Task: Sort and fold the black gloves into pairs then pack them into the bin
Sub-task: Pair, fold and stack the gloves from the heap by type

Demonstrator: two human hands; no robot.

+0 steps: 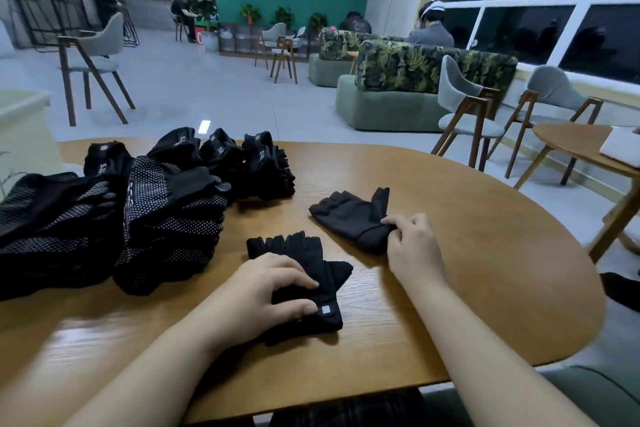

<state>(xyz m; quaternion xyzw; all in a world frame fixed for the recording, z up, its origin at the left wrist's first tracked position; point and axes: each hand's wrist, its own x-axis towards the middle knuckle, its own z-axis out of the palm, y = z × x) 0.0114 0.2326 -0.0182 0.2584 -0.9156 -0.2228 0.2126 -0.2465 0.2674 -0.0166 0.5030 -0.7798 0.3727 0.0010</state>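
- Head view: two loose black gloves lay apart on the wooden tabletop (450, 218), both toward its near edge. The near glove (304, 284) sat under the left hand (263, 291); the far glove (353, 218) lay just beyond it, toward the right edge, with the right hand (412, 246) at its cuff.
- The left hand's fingers (298, 279) were curled over the near glove's palm and the thumb pressed at the cuff, so the hand held the glove down on the wood. The right hand's fingers (393, 222) were bent and pinched the far glove's cuff edge.
- The near glove's long axis ran from the cuff at the near edge to its fingertips pointing at the far edge. The far glove lay at an angle, cuff toward the right hand and fingertips toward the far-left pile.
- Pairing would likely mean bringing the far glove leftward and nearer onto the near one; the right hand was the closer of the two for that.
- A small square label (325, 309) sat on the near glove's cuff, its mark too small to read.
- Stacked gloves (166, 218) filled the left part of the tabletop; some cuffs carried white print that possibly read "5.11". No bin was in view.
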